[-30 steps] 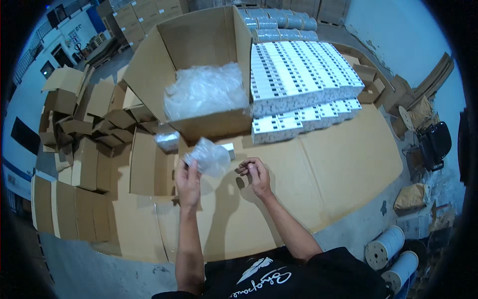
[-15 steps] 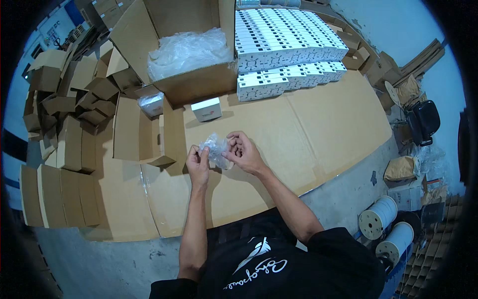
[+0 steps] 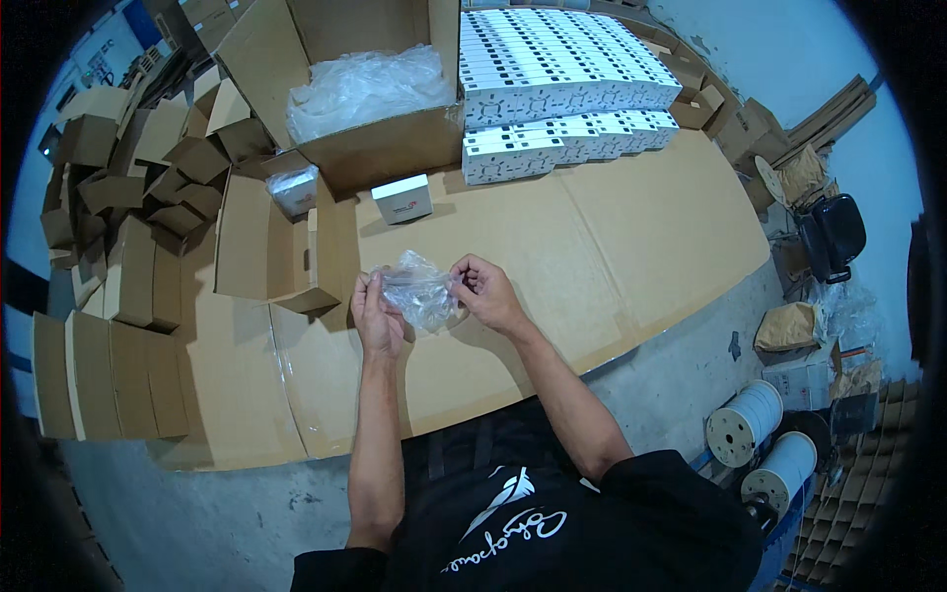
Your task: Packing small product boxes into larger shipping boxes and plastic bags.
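Note:
Between my two hands a clear plastic bag (image 3: 419, 294) is stretched out above the cardboard-covered table (image 3: 513, 257). My left hand (image 3: 377, 318) pinches its left side, and my right hand (image 3: 483, 294) pinches its right edge. Just beyond the bag sits a small white box (image 3: 403, 200). To the left, an open brown carton (image 3: 252, 242) holds a plastic-wrapped white box (image 3: 293, 189) in its far end.
Behind stands a large open carton (image 3: 380, 153) full of clear plastic bags (image 3: 370, 89). Stacked white boxes (image 3: 543, 99) fill the back right. Empty brown cartons (image 3: 113, 380) crowd the left side. Cable spools (image 3: 745, 422) lie off the table at right.
The crumpled plastic bag has been spread wider between my hands. My left hand has shifted slightly left, pulling its side outward. The whole view has also shifted a little.

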The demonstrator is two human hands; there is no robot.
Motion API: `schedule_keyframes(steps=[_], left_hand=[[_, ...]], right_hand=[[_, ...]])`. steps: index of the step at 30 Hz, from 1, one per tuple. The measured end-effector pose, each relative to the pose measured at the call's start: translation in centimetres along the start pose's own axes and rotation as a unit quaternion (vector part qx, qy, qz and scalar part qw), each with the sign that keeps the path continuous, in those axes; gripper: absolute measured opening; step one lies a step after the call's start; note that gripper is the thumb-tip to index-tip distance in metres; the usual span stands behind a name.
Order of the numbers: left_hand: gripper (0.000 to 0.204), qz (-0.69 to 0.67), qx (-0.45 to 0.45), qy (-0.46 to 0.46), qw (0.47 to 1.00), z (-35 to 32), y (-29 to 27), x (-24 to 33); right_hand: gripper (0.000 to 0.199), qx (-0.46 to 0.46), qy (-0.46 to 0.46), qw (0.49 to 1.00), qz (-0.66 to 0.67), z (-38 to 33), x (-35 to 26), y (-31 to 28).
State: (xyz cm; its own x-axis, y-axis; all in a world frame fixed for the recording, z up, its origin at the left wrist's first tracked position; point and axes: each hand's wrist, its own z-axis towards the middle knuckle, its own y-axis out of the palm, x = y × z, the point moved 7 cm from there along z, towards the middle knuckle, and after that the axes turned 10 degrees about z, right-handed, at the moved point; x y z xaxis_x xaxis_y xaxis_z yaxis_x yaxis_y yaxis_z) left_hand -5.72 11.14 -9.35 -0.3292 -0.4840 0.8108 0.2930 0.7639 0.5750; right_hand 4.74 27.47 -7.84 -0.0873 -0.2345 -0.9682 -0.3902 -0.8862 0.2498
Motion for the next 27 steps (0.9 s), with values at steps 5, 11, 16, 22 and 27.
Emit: schedule_keyframes(steps=[5,11,16,22,27], left_hand=[[0.015,0.038,0.037,0.033,0.998,-0.2,-0.1,0.1],[0.022,0.091,-0.05,-0.002,0.995,-0.6,1.5,-0.2],[0.024,0.162,-0.043,0.066,0.984,-0.2,0.2,0.1],[0.021,0.207,0.013,0.026,0.978,-0.8,0.9,0.8],[0.017,0.208,0.035,0.111,0.971,-1.6,1.0,1.7]], right_hand=[[0.013,-0.023,-0.026,0.987,-0.159,-1.2,0.0,0.1],[0.014,0.003,0.006,0.999,0.033,0.3,-1.5,1.2],[0.013,-0.052,0.035,0.998,-0.031,1.5,-0.9,0.6],[0.008,0.013,0.033,0.996,0.087,2.1,0.0,-1.7],[0.013,0.029,-0.03,0.991,0.125,2.1,-0.5,-1.1]])
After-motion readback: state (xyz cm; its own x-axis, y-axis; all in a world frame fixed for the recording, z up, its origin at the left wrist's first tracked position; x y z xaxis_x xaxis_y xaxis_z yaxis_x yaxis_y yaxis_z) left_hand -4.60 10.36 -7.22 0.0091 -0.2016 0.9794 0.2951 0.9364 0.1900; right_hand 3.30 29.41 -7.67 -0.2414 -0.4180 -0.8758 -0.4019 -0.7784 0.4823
